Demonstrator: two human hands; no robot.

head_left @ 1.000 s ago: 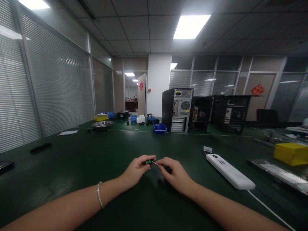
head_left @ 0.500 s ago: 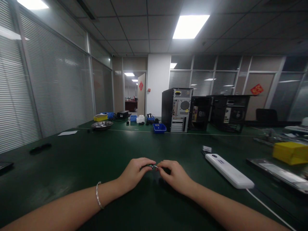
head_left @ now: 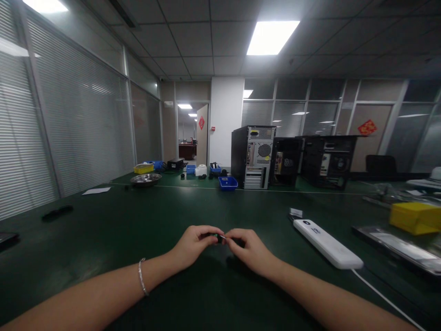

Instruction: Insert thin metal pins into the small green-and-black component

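Both forearms are bare, with no sleeves showing anywhere along them up to the near edge of the view. The left hand (head_left: 193,247) has a thin silvery bracelet (head_left: 141,277) of small links or beads circling the forearm a little way behind the wrist. The right hand (head_left: 251,252) wears nothing: no ring, watch or glove shows on it. Neither hand is gloved.
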